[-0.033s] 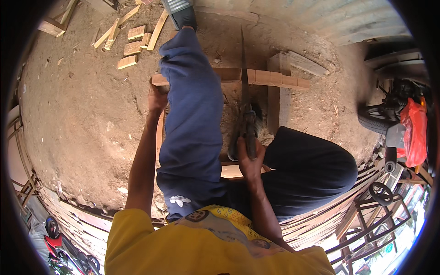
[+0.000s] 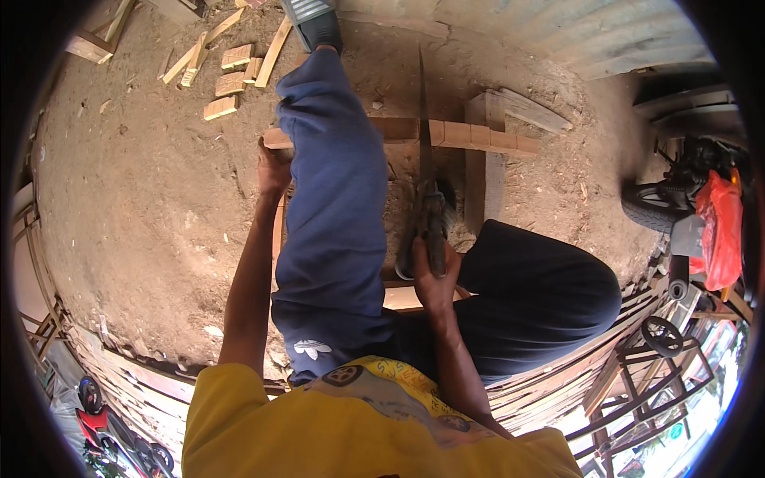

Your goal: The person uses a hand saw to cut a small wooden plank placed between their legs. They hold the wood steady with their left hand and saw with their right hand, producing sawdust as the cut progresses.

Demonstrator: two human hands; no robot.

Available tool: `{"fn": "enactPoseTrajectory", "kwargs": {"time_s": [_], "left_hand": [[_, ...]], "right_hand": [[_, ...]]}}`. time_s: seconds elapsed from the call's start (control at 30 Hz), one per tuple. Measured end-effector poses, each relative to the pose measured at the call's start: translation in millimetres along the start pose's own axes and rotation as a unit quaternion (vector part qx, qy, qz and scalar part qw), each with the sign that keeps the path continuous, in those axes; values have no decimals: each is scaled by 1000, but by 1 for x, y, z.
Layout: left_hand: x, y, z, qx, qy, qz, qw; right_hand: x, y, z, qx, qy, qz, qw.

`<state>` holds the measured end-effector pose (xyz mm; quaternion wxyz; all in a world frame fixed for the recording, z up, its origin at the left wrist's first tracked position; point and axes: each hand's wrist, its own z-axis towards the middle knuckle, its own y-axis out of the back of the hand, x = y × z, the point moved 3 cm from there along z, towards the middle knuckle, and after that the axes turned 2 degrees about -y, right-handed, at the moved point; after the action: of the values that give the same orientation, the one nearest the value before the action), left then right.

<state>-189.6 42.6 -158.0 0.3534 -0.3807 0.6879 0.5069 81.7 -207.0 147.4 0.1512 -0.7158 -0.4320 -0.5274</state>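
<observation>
A long reddish wooden plank (image 2: 398, 129) lies crosswise in front of me, with several dark lines across its right part. My left leg (image 2: 331, 199) passes over it and hides a stretch of it. At the plank's left end, my left hand (image 2: 275, 170) is closed around the wood. My right hand (image 2: 438, 279) grips the handle of a handsaw (image 2: 426, 155). The saw's dark blade points away from me and crosses the plank just right of my leg. A thick wooden beam (image 2: 484, 187) runs under the plank's right part.
Several short wood offcuts (image 2: 231, 83) and thin strips (image 2: 275, 52) lie on the dirt floor at the far left. A grey board (image 2: 534, 110) lies beyond the beam. To the right stand a motorcycle wheel (image 2: 649, 209) and a red plastic bag (image 2: 719, 231). Corrugated sheet metal (image 2: 606, 36) borders the far right.
</observation>
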Motion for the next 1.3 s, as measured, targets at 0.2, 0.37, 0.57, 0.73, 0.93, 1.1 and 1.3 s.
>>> {"fn": "enactPoseTrajectory", "kwargs": {"time_s": [0.2,0.37,0.57,0.73,0.93,1.1,1.3], "left_hand": [[-37,12,-60,-45,-9,72,996],[25,28,-93,49,18,153,987],[-22,22,-105,0,107,258,960],[8,5,-115,-53,9,180,982],[-11,4,-112,-57,3,200,978],[-100,20,-90,-52,22,174,983],[-136,15,-60,-67,-13,201,977]], "right_hand": [[3,2,-1,-8,8,-30,999],[2,0,8,-2,7,-46,999],[2,0,9,-5,18,-43,999],[6,-4,11,-6,9,-28,1000],[10,-6,11,-2,25,-52,998],[7,-4,9,-4,5,-43,999],[9,-7,10,9,-8,-14,1000]]}}
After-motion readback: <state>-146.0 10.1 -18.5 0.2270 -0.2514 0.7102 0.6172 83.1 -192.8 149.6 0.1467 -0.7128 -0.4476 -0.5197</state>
